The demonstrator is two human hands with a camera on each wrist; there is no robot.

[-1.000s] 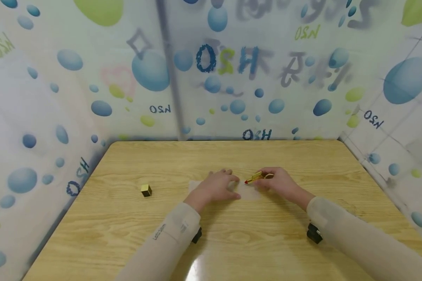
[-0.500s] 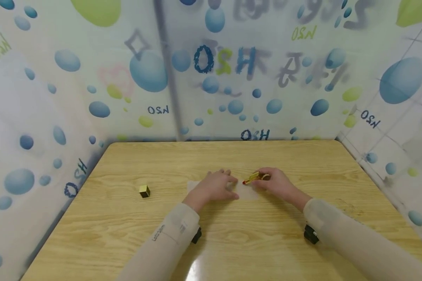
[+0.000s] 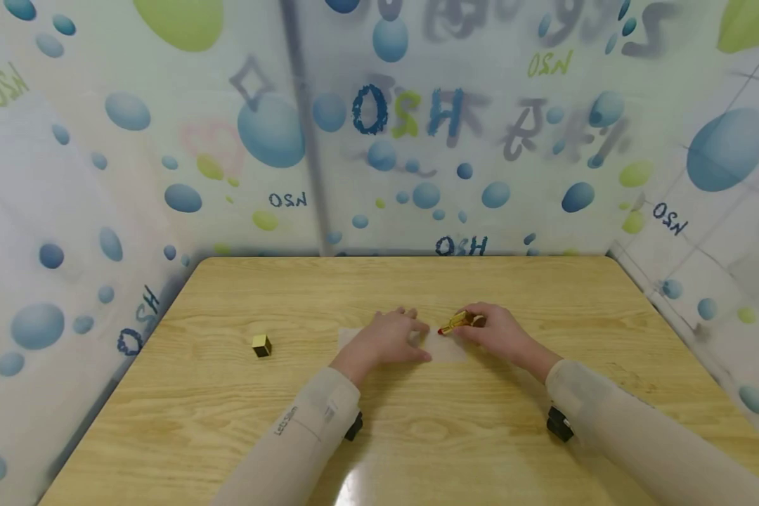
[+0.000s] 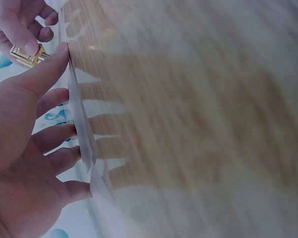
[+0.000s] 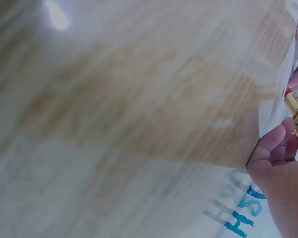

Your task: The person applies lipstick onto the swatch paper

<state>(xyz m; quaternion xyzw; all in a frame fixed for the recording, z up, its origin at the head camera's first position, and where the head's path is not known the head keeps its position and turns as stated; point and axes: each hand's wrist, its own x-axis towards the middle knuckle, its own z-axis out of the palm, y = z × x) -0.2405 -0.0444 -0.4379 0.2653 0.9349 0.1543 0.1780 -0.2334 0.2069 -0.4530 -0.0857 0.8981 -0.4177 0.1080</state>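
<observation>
A gold lipstick [image 3: 458, 321] with a red tip is held in my right hand [image 3: 504, 336], between thumb and fingers. Its tip points left and down, at or just above a thin whitish sheet [image 3: 449, 350] on the table. My left hand [image 3: 384, 341] rests on that sheet with fingers spread, pressing it down; in the left wrist view its fingertips [image 4: 69, 133] meet the sheet's surface. The right wrist view shows the lipstick's red bullet [image 5: 288, 91] close to the sheet. Any mark on the sheet is too small to tell.
A small gold and black block [image 3: 262, 346], perhaps the lipstick's cap, stands on the wooden table [image 3: 417, 436] to the left. Behind the table hangs a patterned curtain [image 3: 379, 176]. Dark wrist devices [image 3: 559, 424] sit under both sleeves.
The lipstick has turned slightly in my right hand, and its tip has shifted very little. My left hand keeps its place on the sheet.
</observation>
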